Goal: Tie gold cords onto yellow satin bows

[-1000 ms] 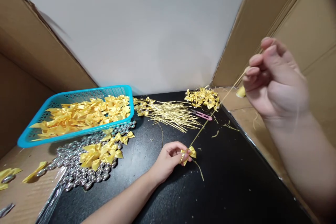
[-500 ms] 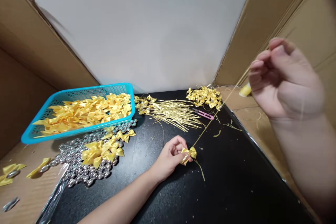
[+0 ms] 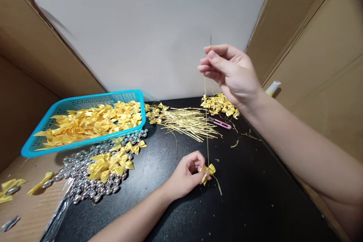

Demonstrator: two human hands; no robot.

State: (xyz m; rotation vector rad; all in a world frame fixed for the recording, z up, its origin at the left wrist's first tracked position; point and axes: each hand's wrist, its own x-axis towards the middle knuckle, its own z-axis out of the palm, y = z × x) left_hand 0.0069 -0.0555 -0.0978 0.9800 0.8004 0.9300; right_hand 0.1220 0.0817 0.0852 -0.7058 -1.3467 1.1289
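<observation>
Between thumb and fingertips, my left hand (image 3: pixel 188 176) pinches a yellow ribbon bow (image 3: pixel 211 169) just above the black table. A short thread tail hangs off the bow toward the front. High in front of the wall, my right hand (image 3: pixel 231 68) pinches a needle (image 3: pixel 210 40) whose tip points up. A yellow thread (image 3: pixel 207 132) runs almost straight down from the right hand to the bow. Pink thread snips (image 3: pixel 220 123) lie beyond the bow, beside a bundle of gold cords (image 3: pixel 190 123).
At the left a turquoise basket (image 3: pixel 85 143) holds many yellow bows. Silver beads (image 3: pixel 82 174) and loose bows (image 3: pixel 109 164) spread before it. Bows with beads (image 3: pixel 218 104) are heaped at the back right, near a thread spool (image 3: pixel 273 87). Cardboard walls flank the table.
My right hand has swung left and away from me, drawing the thread from a slant to nearly upright. My left hand, still on the bow, has barely shifted.
</observation>
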